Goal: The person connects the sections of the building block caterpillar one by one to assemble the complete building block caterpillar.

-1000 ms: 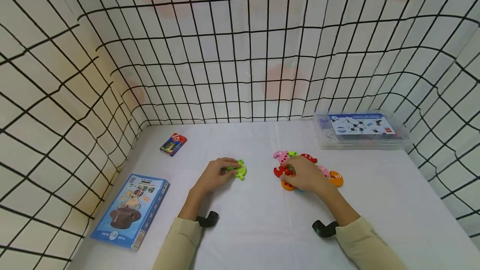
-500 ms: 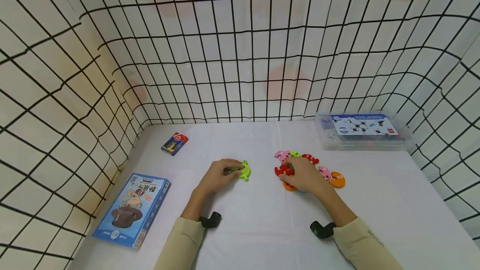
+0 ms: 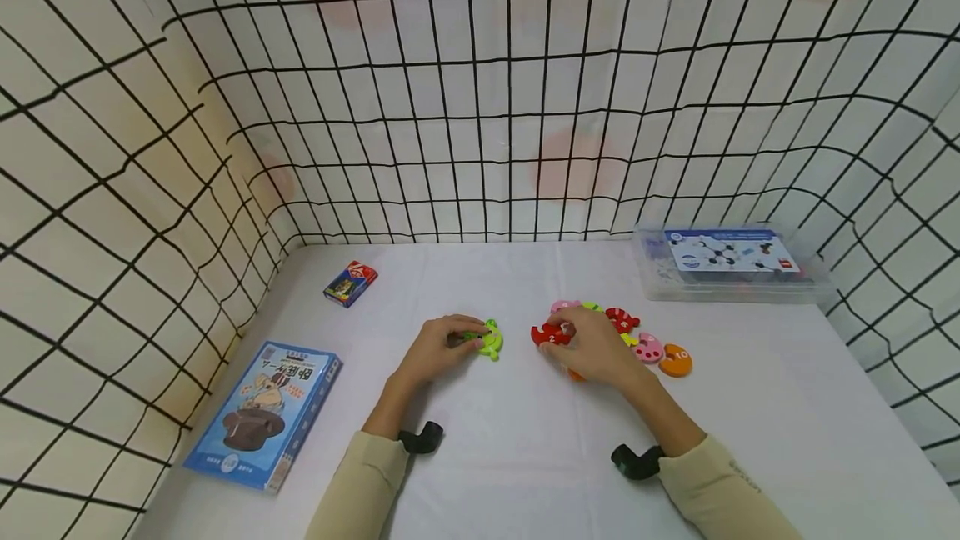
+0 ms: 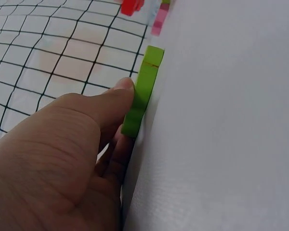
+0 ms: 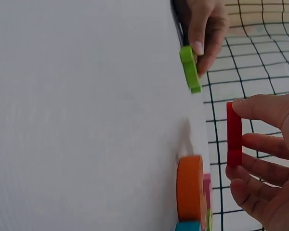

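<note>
red number-2 piece (image 3: 550, 337) is held clear of the white table (image 3: 510, 448), between the green piece (image 3: 492, 341) and the orange number-10 piece (image 3: 677, 361). from my remote post i record the right hand (image 3: 592, 347) pinching it by opposite edges, fingers parted only as far as it spans. its free end points toward the left hand (image 3: 438, 348); the right wrist view shows it edge-on, long axis nearly parallel to the tabletop. i find the left hand's thumb and fingers nearly closed, pinching the green piece; table contact i cannot confirm.
</note>
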The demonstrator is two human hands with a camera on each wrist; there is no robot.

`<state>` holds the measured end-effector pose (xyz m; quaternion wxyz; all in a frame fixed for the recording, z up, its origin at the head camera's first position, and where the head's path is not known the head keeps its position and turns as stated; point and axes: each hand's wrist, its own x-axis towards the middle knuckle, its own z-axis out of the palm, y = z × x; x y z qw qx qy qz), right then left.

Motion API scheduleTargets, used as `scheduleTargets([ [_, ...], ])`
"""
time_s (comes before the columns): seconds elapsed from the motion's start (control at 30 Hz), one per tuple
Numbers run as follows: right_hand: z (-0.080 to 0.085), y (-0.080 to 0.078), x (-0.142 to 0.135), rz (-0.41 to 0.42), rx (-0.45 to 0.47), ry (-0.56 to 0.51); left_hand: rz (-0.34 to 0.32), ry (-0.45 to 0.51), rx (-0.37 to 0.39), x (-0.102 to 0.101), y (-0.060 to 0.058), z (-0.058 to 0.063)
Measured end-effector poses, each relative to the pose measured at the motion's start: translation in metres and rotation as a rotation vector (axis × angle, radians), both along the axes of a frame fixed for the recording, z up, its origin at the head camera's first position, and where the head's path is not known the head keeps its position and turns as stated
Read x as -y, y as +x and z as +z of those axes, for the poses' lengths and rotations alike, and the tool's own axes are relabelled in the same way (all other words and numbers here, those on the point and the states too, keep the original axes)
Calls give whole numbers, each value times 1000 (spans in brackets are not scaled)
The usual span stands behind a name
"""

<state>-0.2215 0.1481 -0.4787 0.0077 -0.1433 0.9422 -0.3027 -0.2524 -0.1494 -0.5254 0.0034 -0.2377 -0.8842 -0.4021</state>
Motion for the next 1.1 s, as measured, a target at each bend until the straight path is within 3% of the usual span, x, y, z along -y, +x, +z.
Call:
scheduleTargets([
  [0.3, -3, 11, 28, 65, 16, -57, 3, 5, 28, -7, -1, -3],
  [0.5, -10, 11, 43, 112, -24, -69, 10, 10, 25, -8, -1, -3],
  [1.1, -17, 7, 62, 114, 7, -42, 5, 45, 11, -5, 0, -1],
])
